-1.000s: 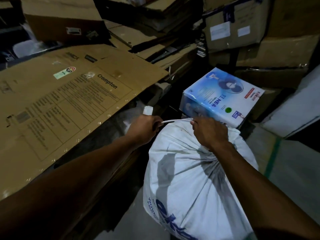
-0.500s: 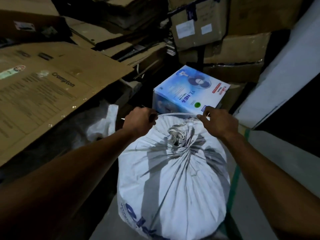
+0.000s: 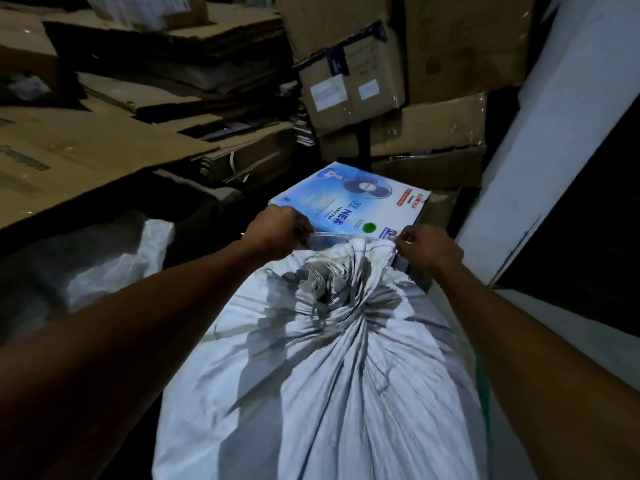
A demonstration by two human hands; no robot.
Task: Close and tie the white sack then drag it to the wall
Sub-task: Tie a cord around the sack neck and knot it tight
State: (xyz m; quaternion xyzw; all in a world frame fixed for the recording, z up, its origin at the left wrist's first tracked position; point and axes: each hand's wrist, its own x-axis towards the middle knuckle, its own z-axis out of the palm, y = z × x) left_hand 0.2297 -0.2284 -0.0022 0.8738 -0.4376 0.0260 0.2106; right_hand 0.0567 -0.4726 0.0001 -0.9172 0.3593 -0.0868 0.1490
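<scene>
Gripping a thin white cord (image 3: 341, 235) at either end, the two hands stretch it across the far side of the white sack (image 3: 322, 375), just beyond the gathered neck (image 3: 325, 275). The left hand (image 3: 273, 233) is a closed fist, its grip clamped on the cord's left end with a short tail poking out past the knuckles. The right hand (image 3: 427, 249) pinches the right end, fingers curled tight around it. Between the fists the cord runs nearly level and taut, touching the top of the bunched fabric.

The sack stands upright on the floor directly below and between the two forearms, filling the lower middle of the view. Its mouth is drawn together into a puckered knot of folds that sits just nearer the person than the cord, with creases fanning out from it down the sack's body. Loose threads hang from the gathered part.

Just behind the hands lies a blue fan box (image 3: 349, 202), tilted, its near edge partly covered by both fists. Flattened cardboard sheets (image 3: 104, 157) lean in from the left, and stacked brown cartons (image 3: 398, 81) rise behind the blue box. A crumpled clear plastic bag (image 3: 114, 265) rests to the left of the sack. A pale wall (image 3: 540, 140) runs along the right side, near the right forearm.
</scene>
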